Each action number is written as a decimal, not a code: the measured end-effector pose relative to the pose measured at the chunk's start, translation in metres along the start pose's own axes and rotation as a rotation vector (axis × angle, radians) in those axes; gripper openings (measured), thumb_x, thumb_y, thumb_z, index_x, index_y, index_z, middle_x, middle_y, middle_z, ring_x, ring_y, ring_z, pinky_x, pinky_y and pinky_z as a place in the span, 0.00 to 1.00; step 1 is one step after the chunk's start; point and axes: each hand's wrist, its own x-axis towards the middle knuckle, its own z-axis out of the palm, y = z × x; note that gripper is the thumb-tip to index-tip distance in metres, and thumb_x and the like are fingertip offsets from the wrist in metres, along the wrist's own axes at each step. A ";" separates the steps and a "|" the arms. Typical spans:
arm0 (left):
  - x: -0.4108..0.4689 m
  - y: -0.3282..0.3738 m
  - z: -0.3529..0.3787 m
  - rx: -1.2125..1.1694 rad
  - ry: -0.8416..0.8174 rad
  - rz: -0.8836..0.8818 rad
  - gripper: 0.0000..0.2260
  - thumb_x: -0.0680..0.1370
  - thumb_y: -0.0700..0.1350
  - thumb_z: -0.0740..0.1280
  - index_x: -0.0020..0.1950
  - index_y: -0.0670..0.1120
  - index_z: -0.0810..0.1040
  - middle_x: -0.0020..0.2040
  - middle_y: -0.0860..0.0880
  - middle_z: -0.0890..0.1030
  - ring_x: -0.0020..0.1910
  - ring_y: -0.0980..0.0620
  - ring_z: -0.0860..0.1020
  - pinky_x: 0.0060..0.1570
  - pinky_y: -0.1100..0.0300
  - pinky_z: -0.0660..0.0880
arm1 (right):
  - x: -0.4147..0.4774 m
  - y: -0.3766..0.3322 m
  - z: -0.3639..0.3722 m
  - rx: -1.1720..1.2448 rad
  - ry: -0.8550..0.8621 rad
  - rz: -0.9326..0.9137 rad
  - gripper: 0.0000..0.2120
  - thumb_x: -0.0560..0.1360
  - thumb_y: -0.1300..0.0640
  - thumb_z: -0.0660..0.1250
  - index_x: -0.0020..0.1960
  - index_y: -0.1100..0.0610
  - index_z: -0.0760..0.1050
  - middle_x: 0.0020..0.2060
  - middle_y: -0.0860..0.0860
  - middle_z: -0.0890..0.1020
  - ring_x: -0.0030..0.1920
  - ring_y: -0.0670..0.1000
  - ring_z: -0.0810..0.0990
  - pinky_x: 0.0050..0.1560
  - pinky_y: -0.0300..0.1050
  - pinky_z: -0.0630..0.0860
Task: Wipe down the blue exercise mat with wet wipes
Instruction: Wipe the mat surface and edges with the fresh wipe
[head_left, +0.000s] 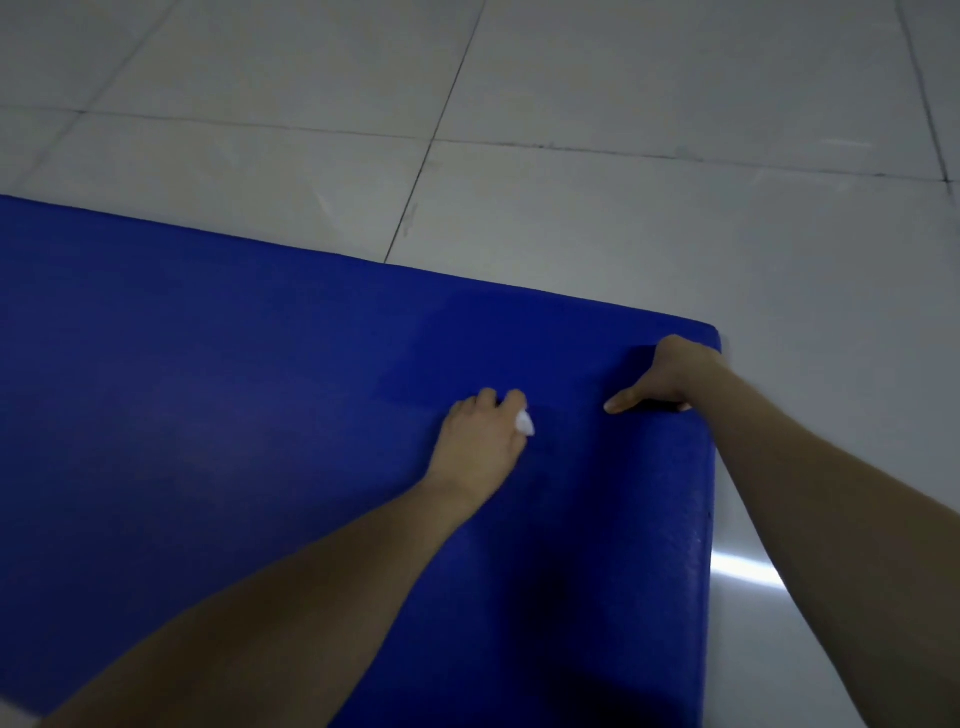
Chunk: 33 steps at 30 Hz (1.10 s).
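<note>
The blue exercise mat lies flat on the tiled floor and fills the left and middle of the view. My left hand rests on the mat near its right end, fingers curled round a small white wet wipe that pokes out beside the thumb. My right hand grips the mat's right edge close to the far right corner, thumb stretched along the top surface and fingers wrapped over the edge, where they are hidden.
Pale grey floor tiles with dark grout lines surround the mat beyond its far and right edges. A bright reflection shines on the floor just right of the mat.
</note>
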 end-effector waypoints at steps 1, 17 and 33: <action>-0.001 -0.016 -0.005 0.007 0.016 -0.072 0.05 0.80 0.46 0.66 0.52 0.45 0.75 0.41 0.43 0.76 0.35 0.41 0.75 0.38 0.51 0.69 | 0.000 0.000 0.000 -0.001 -0.002 0.001 0.38 0.53 0.30 0.81 0.44 0.57 0.70 0.37 0.54 0.80 0.40 0.54 0.81 0.45 0.48 0.78; -0.022 0.015 -0.001 -0.088 -0.010 -0.104 0.10 0.78 0.44 0.60 0.56 0.45 0.78 0.45 0.43 0.78 0.41 0.42 0.77 0.44 0.48 0.76 | -0.002 -0.003 -0.001 0.009 -0.007 0.017 0.38 0.52 0.32 0.82 0.44 0.57 0.70 0.38 0.54 0.80 0.41 0.55 0.81 0.44 0.47 0.76; -0.040 -0.039 -0.019 -0.070 -0.049 -0.051 0.07 0.80 0.43 0.64 0.57 0.46 0.77 0.45 0.46 0.75 0.41 0.46 0.73 0.42 0.52 0.71 | -0.003 -0.001 -0.001 0.006 -0.009 0.008 0.37 0.53 0.31 0.81 0.43 0.59 0.73 0.34 0.54 0.82 0.37 0.53 0.81 0.40 0.45 0.75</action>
